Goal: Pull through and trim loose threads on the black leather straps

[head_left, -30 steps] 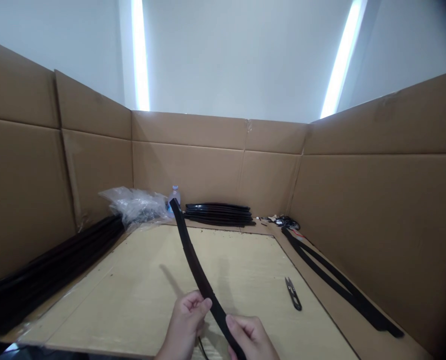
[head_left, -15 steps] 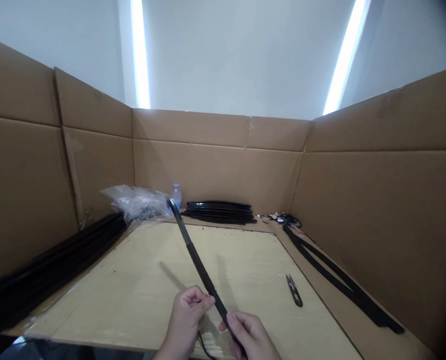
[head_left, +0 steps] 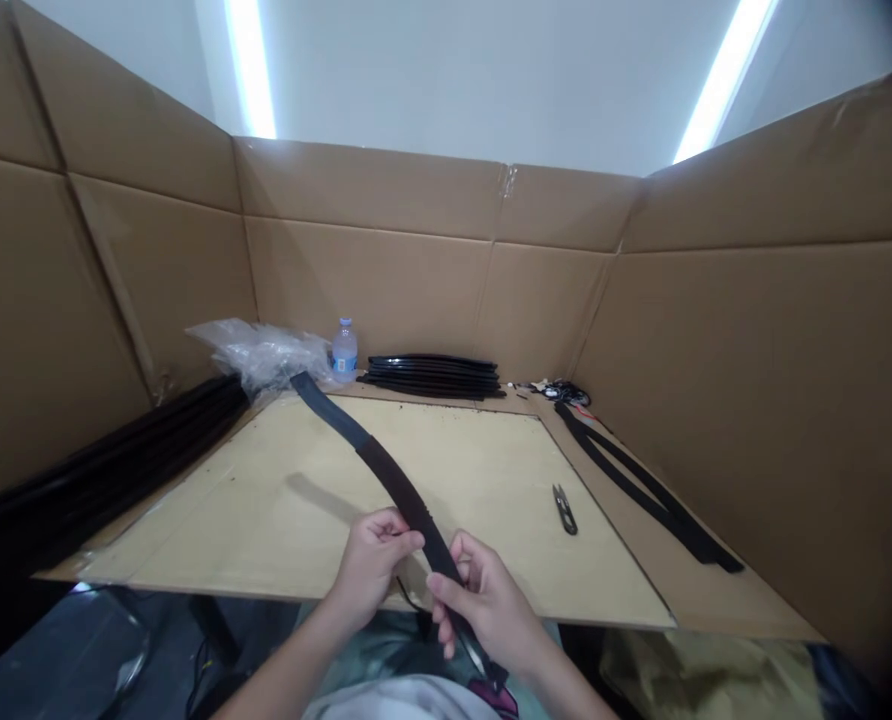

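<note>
A long flat black strap (head_left: 397, 478) slants across the middle of the view, its greyish far end raised above the board. A darker, duller section covers its middle. My left hand (head_left: 369, 562) pinches the strap's left edge between thumb and fingers. Lower down, my right hand (head_left: 487, 605) grips the strap, thumb on top, with the near end reaching past it toward my lap. Below my left hand hangs a thin black cord (head_left: 410, 597); where its upper end attaches is hidden. Small thread snips (head_left: 564, 511) lie to the right of my hands.
A pale board (head_left: 266, 530) covers the table. Black strips (head_left: 108, 450) are piled at left, near clear plastic bags (head_left: 266, 352) and a water bottle (head_left: 345, 352). Behind lies a black stack (head_left: 432, 376); two black straps (head_left: 648, 490) lie right. Cardboard walls (head_left: 386, 270) surround three sides.
My view has tipped downward, showing my lap and the table's front edge. The strap has turned its flat face toward me, and its far end has swung left. Both hands still hold it.
</note>
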`<state>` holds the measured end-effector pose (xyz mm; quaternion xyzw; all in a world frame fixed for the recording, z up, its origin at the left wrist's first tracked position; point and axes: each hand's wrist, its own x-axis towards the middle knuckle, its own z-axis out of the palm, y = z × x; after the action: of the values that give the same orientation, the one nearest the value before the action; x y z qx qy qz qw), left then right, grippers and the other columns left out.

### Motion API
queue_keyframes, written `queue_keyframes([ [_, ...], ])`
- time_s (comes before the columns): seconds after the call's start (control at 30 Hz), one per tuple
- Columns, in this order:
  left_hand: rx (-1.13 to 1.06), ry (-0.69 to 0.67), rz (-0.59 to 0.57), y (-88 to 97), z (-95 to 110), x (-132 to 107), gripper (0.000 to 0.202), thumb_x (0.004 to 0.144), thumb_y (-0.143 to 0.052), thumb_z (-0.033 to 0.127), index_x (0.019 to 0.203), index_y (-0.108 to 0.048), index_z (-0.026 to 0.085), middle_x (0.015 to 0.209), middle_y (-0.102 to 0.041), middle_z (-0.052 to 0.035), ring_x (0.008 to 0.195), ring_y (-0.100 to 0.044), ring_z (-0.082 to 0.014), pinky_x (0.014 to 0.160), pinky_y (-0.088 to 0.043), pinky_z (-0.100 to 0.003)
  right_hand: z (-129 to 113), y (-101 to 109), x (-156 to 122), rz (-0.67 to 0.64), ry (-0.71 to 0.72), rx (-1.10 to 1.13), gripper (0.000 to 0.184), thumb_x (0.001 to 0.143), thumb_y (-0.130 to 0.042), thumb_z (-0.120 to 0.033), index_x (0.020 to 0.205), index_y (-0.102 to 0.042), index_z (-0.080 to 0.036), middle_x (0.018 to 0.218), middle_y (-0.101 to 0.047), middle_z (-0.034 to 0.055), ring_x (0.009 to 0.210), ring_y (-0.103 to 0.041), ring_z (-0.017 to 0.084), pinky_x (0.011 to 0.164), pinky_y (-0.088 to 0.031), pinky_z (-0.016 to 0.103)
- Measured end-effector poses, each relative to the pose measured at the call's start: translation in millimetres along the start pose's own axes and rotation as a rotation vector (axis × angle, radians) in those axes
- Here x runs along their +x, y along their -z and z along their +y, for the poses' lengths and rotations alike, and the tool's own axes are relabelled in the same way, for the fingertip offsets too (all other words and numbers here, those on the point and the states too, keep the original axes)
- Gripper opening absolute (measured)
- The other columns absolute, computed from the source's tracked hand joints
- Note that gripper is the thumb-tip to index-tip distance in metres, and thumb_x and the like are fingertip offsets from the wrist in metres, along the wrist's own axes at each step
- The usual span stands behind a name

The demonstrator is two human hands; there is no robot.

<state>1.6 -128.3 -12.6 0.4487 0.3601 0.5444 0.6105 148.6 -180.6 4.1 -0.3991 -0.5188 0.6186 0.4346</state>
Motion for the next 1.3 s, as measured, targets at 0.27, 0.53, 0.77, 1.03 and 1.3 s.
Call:
queue_keyframes([
  [0.27,0.084,-0.027,-0.045,1.8,0.1,-1.2,0.035,0.063,-0.074,0.034,0.055,-0.045,0.014,0.042,-0.032,0.0085,0.038,-0.025,-0.003,0.038,-0.017,-0.017,3.1,-2.1,1.5,0.063,0.106,-0.013,0.036,0.085,-0.049,-0.049,0.071,-0.032,-0.02,0.055,-0.058,-0.0027,0.035,-0.043,0.006,0.031,-0.029,0.014],
  [0.53,0.052,-0.034,-0.057,1.7,-1.2,0.9,0.033,0.06,-0.075,0.033,0.058,-0.05,0.013,0.046,-0.041,0.0067,0.039,-0.03,-0.0028,0.039,-0.02,-0.016,3.1,2.4,3.3,0.14,0.138,-0.021,0.034,0.08,-0.056,-0.05,0.081,-0.046,-0.017,0.052,-0.046,-0.0059,0.04,-0.037,0.006,0.036,-0.024,0.017],
  [0.77,-0.063,0.001,-0.183,2.7,-3.2,0.9,0.035,0.054,-0.08,0.029,0.078,-0.063,0.009,0.071,-0.063,-0.0056,0.058,-0.054,-0.0123,0.052,-0.039,-0.021,-3.3,6.4,2.0,0.027,0.134,-0.027,0.03,0.077,-0.062,-0.041,0.085,-0.056,-0.013,0.06,-0.044,-0.0049,0.043,-0.039,0.005,0.039,-0.033,0.018],
  [1.03,-0.012,0.044,-0.236,-1.4,5.6,-5.3,0.025,0.058,-0.077,0.027,0.071,-0.063,0.011,0.05,-0.053,0.0021,0.041,-0.043,-0.0062,0.04,-0.03,-0.017,-9.6,11.7,-0.5,-0.151,-0.018,0.096,0.035,0.075,-0.065,-0.037,0.084,-0.038,-0.018,0.067,-0.064,0.0014,0.044,-0.06,0.013,0.037,-0.047,0.021],
  [1.3,0.102,0.033,-0.175,-1.1,4.8,-3.4,0.03,0.064,-0.073,0.032,0.058,-0.051,0.013,0.041,-0.038,0.0078,0.035,-0.027,-0.0024,0.037,-0.018,-0.016,-4.4,3.8,1.2,-0.011,0.093,0.051,0.038,0.076,-0.064,-0.036,0.078,-0.029,-0.021,0.06,-0.064,-0.0017,0.034,-0.048,0.007,0.028,-0.03,0.012],
])
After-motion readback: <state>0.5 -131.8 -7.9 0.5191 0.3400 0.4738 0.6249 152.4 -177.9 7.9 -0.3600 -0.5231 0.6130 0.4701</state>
